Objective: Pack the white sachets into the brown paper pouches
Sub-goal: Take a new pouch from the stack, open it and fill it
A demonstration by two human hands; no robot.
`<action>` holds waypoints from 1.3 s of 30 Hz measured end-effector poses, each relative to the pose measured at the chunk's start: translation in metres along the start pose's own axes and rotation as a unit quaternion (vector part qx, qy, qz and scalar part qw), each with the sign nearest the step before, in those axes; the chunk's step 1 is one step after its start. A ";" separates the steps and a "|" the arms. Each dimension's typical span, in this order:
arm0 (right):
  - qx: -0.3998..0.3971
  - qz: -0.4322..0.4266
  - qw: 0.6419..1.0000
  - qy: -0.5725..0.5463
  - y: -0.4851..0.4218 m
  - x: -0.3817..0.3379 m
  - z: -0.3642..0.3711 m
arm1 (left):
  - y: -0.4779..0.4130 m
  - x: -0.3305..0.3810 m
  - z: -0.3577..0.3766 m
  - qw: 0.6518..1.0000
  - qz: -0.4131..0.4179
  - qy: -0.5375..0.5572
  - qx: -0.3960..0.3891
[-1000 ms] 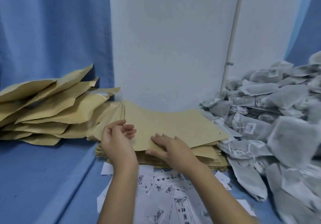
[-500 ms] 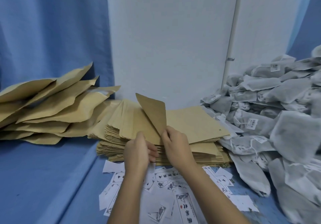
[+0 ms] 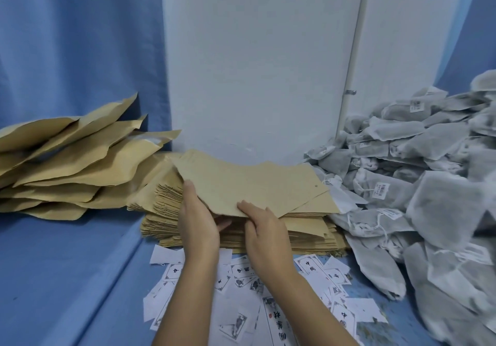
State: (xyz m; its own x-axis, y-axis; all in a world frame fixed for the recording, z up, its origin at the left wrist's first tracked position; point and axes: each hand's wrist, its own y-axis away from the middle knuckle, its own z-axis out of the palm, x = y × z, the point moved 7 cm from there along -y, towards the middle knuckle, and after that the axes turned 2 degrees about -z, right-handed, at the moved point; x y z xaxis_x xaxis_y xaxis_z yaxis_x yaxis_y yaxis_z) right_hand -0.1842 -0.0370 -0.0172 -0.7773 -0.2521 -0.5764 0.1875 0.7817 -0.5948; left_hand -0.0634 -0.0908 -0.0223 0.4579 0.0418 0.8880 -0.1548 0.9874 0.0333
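Note:
A flat brown paper pouch (image 3: 249,182) is lifted off the top of a thick stack of empty pouches (image 3: 300,230) in the middle. My left hand (image 3: 197,219) grips its near left edge, fingers underneath. My right hand (image 3: 264,227) pinches the near edge just to the right. A big heap of white sachets (image 3: 418,184) with strings and small labels fills the right side, apart from both hands. Bulging brown pouches (image 3: 67,163) lie piled at the left.
Several small printed paper labels (image 3: 241,286) are scattered on the blue surface in front of the stack, under my forearms. A white wall panel (image 3: 257,58) stands behind the stack, with blue cloth (image 3: 75,50) to its left.
The top pouch, held upright and narrow half a second ago, now lies wide and nearly flat above the stack. Both hands have shifted along its near edge.

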 end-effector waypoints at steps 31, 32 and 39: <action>0.112 0.316 0.697 -0.634 0.009 0.049 -0.004 | 0.034 -0.013 0.057 0.744 0.245 -0.559 -0.273; 0.110 0.315 0.697 -0.635 0.009 0.049 -0.003 | 0.031 -0.015 0.055 0.761 0.230 -0.541 -0.276; 0.089 0.316 0.718 -0.614 0.008 0.047 -0.001 | 0.035 -0.014 0.060 0.731 0.283 -0.561 -0.264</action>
State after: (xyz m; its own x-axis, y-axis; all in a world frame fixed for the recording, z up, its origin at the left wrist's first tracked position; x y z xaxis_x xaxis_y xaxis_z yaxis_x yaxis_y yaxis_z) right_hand -0.2196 -0.0417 -0.0486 0.5918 -0.2768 -0.7571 0.4279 0.9038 0.0039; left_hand -0.1275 -0.0661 -0.0064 -0.6018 0.6079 0.5180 0.4547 0.7940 -0.4035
